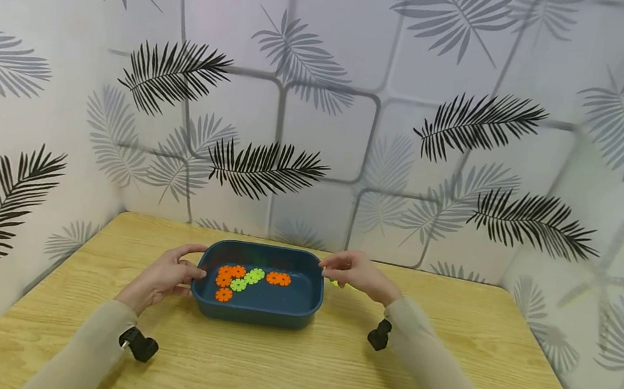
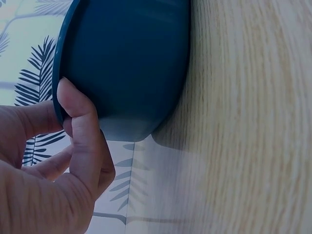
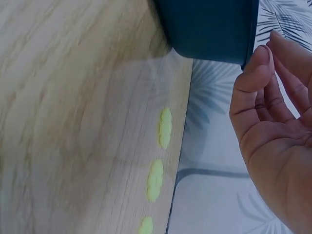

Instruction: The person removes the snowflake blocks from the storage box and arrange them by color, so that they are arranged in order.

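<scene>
A dark blue rectangular tray [image 1: 252,316] rests on the table with orange flower-shaped discs [image 1: 224,279] and lime-green ones [image 1: 247,280] inside. My left hand [image 1: 167,274] grips the rim at the tray's left end; the left wrist view shows the thumb and index finger [image 2: 40,117] on either side of that rim. At the right end, my right hand [image 1: 357,273] has its bent fingers at the rim. The thumb [image 3: 256,70] overlaps the tray's corner in the right wrist view, fingertips close together. Whether they pinch the rim or something small is unclear.
Lime-green discs [image 3: 165,127] lie in a row on the wooden table [image 1: 246,367] near its back edge, partly hidden behind my right hand in the head view. A leaf-patterned wall [image 1: 315,214] stands directly behind the table.
</scene>
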{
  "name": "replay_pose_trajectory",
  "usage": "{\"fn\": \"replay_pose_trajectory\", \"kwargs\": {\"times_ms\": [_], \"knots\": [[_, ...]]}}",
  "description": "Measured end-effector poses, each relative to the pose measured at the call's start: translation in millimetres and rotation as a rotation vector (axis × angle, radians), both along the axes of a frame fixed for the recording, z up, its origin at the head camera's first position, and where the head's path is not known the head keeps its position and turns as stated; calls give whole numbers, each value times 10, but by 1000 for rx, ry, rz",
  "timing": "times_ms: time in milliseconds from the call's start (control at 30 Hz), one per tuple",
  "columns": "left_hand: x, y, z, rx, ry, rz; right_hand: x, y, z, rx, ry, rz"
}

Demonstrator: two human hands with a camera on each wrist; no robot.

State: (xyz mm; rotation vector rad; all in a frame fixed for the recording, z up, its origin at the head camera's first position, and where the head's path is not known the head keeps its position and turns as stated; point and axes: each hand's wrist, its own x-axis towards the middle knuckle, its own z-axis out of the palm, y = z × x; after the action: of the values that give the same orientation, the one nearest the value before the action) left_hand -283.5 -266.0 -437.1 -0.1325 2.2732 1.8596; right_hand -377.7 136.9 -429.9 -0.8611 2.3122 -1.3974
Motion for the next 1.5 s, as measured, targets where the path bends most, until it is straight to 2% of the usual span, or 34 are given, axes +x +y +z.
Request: {"fn": "replay_pose_trajectory", "kwargs": {"times_ms": [200,433,800,1100,1367,1500], "knots": [[2,16,24,3,4,-12,36,-149,16,11,49,7],[0,19,29,8,2,-6,57,-270,58,26,86,-48],[-7,-1,4,11,8,12,37,-519,97,-1,77,1],[16,6,0,3,26,0,48,-821,117,73,2,141],[8,23,-1,-2,17,8,14,-1016,88,214,-7,234],[3,34,5,-8,20,0,-15,-1085,44,248,-28,277]]}}
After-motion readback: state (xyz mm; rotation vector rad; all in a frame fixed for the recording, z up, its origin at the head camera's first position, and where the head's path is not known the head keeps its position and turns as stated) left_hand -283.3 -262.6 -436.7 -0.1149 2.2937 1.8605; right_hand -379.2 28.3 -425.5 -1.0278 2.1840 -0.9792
